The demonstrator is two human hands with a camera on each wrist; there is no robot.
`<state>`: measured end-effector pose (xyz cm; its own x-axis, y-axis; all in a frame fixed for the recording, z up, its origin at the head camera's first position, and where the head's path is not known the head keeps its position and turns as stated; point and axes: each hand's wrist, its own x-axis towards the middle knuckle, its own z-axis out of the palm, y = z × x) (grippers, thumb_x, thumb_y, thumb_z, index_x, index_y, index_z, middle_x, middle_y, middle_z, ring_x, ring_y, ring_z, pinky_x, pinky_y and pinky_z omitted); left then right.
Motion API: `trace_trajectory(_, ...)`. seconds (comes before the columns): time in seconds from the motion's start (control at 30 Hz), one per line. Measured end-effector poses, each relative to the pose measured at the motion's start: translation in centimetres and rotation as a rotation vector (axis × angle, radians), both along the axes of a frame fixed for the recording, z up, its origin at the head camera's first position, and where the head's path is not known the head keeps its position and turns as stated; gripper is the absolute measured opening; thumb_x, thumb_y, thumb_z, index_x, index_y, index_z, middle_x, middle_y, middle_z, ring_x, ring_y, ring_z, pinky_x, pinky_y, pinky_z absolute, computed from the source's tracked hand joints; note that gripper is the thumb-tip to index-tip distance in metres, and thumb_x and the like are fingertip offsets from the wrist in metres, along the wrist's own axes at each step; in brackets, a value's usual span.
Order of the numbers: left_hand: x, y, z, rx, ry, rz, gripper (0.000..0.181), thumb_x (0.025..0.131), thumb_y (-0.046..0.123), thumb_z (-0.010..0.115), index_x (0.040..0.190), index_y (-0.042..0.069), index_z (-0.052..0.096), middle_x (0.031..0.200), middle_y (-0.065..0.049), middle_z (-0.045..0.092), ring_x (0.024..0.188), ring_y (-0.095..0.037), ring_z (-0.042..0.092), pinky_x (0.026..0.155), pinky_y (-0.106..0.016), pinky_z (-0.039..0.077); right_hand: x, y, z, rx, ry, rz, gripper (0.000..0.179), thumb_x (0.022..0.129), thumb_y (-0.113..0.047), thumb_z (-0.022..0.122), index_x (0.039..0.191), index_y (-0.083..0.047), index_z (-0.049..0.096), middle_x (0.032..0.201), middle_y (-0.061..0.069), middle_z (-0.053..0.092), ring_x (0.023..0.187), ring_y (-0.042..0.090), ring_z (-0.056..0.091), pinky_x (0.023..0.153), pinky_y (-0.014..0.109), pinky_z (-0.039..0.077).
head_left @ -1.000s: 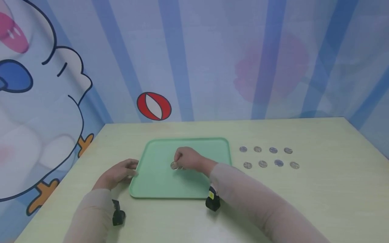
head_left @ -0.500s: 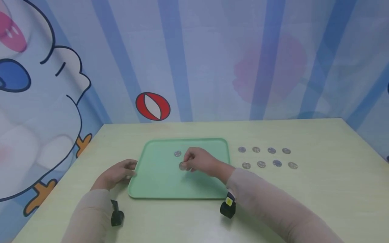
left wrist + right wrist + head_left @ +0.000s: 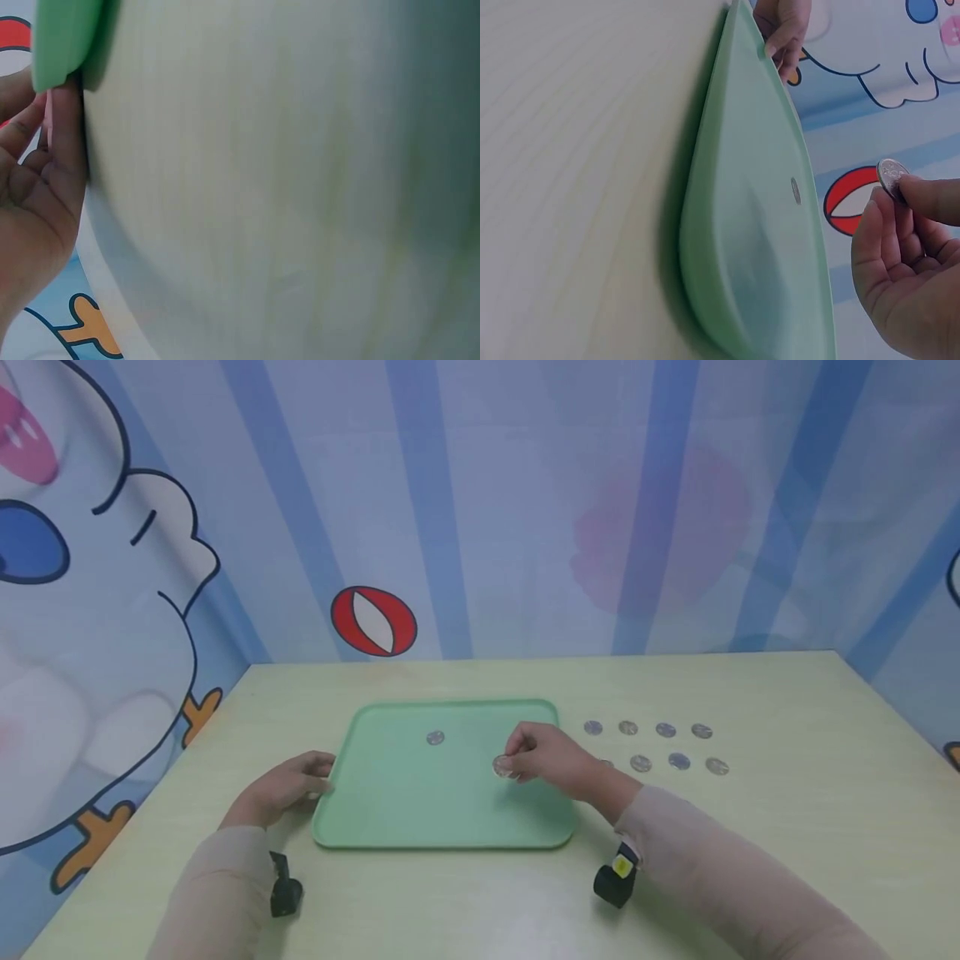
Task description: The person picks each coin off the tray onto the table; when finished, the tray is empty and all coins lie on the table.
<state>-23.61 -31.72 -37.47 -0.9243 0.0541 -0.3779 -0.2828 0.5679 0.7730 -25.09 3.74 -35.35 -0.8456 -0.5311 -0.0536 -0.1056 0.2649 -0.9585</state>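
Note:
My right hand (image 3: 557, 762) is over the right half of a light green tray (image 3: 420, 814) and pinches a silver coin (image 3: 502, 766) between thumb and fingers. The right wrist view shows that coin (image 3: 892, 178) tilted, held clear of the tray surface. One more coin (image 3: 435, 737) lies flat on the tray, towards its back. At the tray's left edge, my left hand (image 3: 281, 787) holds the rim, its thumb and fingers around the edge. The left wrist view has only a corner of the tray (image 3: 64, 45) against these fingers.
Right of the tray, several coins (image 3: 665, 730) lie on the pale table (image 3: 450, 902) in two rows; my right hand partly covers one in the front row. A cartoon-printed backdrop (image 3: 525, 510) stands behind the table.
My right hand has moved right across the tray with the coin pinched in it. The coin lying on the tray, hidden earlier, has come into sight. My left hand has stayed at the rim.

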Motion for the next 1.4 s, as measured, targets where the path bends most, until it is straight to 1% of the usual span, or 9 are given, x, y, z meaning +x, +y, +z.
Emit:
trace_trajectory(0.2, 0.0, 0.0, 0.1, -0.002, -0.002, -0.001, 0.052, 0.081, 0.007, 0.051, 0.129, -0.001, 0.030, 0.122, -0.021, 0.039, 0.109, -0.033, 0.040, 0.091, -0.047, 0.035, 0.0, 1.9, -0.4, -0.024, -0.002, -0.038, 0.014, 0.080, -0.010, 0.059, 0.082, 0.000, 0.048, 0.082, 0.009, 0.057, 0.080, 0.020, 0.056, 0.071, 0.033, 0.049)
trace_trajectory(0.33, 0.0, 0.1, 0.1, -0.001, -0.005, -0.001, 0.053, 0.081, 0.007, 0.051, 0.129, -0.001, 0.030, 0.122, -0.021, 0.038, 0.109, -0.033, 0.039, 0.091, -0.047, 0.035, 0.1, 3.4, -0.7, -0.011, -0.002, -0.070, 0.015, 0.079, -0.010, 0.060, 0.082, -0.001, 0.048, 0.080, 0.009, 0.057, 0.078, 0.019, 0.055, 0.070, 0.033, 0.049)
trace_trajectory(0.53, 0.0, 0.2, 0.2, 0.011, -0.004, -0.002, 0.053, 0.081, 0.006, 0.050, 0.129, -0.001, 0.029, 0.124, -0.022, 0.037, 0.110, -0.034, 0.038, 0.092, -0.047, 0.035, 0.4, 5.9, -1.0, 0.037, -0.002, -0.104, 0.015, 0.079, -0.010, 0.060, 0.083, 0.000, 0.049, 0.080, 0.008, 0.056, 0.077, 0.019, 0.054, 0.071, 0.033, 0.048)
trace_trajectory(0.7, 0.0, 0.2, 0.2, 0.009, 0.001, -0.005, 0.052, 0.082, 0.006, 0.050, 0.129, -0.001, 0.029, 0.123, -0.022, 0.038, 0.109, -0.033, 0.039, 0.092, -0.046, 0.035, 0.7, 7.9, -1.1, 0.091, 0.015, -0.136, 0.015, 0.079, -0.009, 0.058, 0.085, 0.002, 0.049, 0.082, 0.008, 0.056, 0.078, 0.019, 0.054, 0.070, 0.033, 0.048)
trace_trajectory(0.9, 0.0, 0.0, 0.2, -0.003, 0.000, -0.004, 0.052, 0.081, 0.007, 0.051, 0.128, -0.001, 0.030, 0.122, -0.021, 0.039, 0.108, -0.033, 0.040, 0.091, -0.046, 0.036, 1.0, 9.5, -1.4, 0.145, 0.004, -0.188, 0.015, 0.079, -0.006, 0.056, 0.088, 0.002, 0.049, 0.087, 0.009, 0.056, 0.076, 0.018, 0.053, 0.070, 0.032, 0.048)
trace_trajectory(1.03, -0.1, 0.0, 0.1, 0.010, 0.001, -0.002, 0.052, 0.081, 0.007, 0.051, 0.128, -0.001, 0.031, 0.121, -0.021, 0.039, 0.108, -0.032, 0.041, 0.090, -0.046, 0.037, 1.2, 10.2, -1.6, 0.178, 0.014, -0.196, 0.016, 0.079, -0.008, 0.055, 0.090, 0.002, 0.049, 0.084, 0.008, 0.054, 0.073, 0.019, 0.051, 0.067, 0.030, 0.047)
trace_trajectory(1.17, 0.0, 0.0, 0.0, 0.025, 0.005, -0.010, 0.052, 0.081, 0.006, 0.051, 0.128, -0.002, 0.030, 0.121, -0.021, 0.039, 0.107, -0.033, 0.041, 0.089, -0.045, 0.038, 1.4, 10.8, -1.9, 0.203, 0.029, -0.182, 0.015, 0.078, -0.008, 0.056, 0.088, 0.002, 0.049, 0.076, 0.007, 0.051, 0.069, 0.019, 0.048, 0.062, 0.030, 0.044)
trace_trajectory(1.4, -0.1, 0.0, -0.1, 0.020, 0.003, -0.001, 0.051, 0.081, 0.006, 0.051, 0.128, -0.001, 0.030, 0.121, -0.021, 0.039, 0.107, -0.032, 0.041, 0.090, -0.045, 0.037, 1.3, 11.0, -2.3, 0.291, 0.046, -0.171, 0.013, 0.076, -0.007, 0.057, 0.085, 0.000, 0.051, 0.071, 0.005, 0.051, 0.065, 0.017, 0.047, 0.058, 0.028, 0.043)
